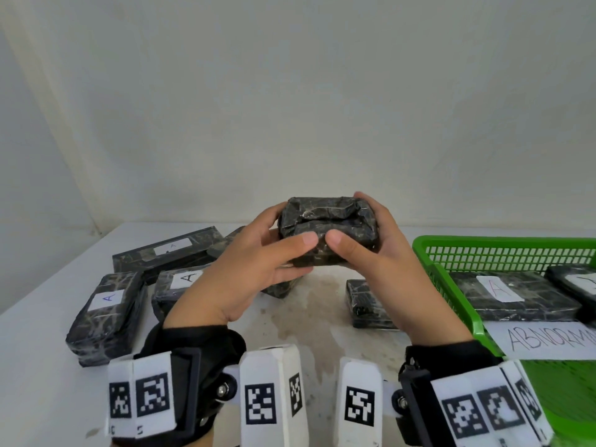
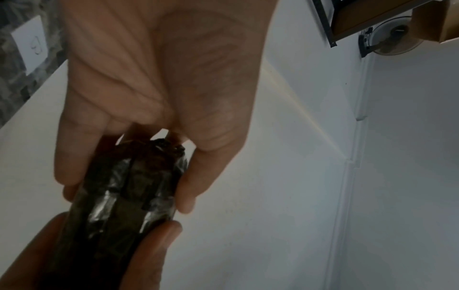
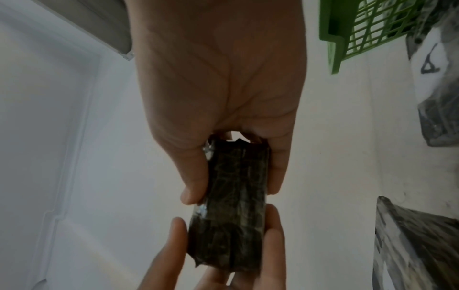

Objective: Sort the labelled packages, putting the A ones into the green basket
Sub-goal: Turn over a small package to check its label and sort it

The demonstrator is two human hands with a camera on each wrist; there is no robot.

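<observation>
So the dark wrapped package (image 1: 327,229) is up off the white table (image 1: 38,350), pinched between both hands; left hand (image 1: 254,266) grips its left end, right hand (image 1: 380,256) its right, thumbs nearly touching on the near face, no label showing. Green basket (image 1: 451,275) sits to the right; inside it, one A package (image 1: 512,295) plus another (image 1: 574,282) overlapping it.

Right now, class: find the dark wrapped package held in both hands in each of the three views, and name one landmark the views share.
Head: the held package sits at centre, above the table.
Left wrist: lower left of centre, below the left hand.
Right wrist: lower centre, below the right hand.
Shared landmark: the thumbs pinching the package; the green basket shows only in head and right wrist views.
</observation>
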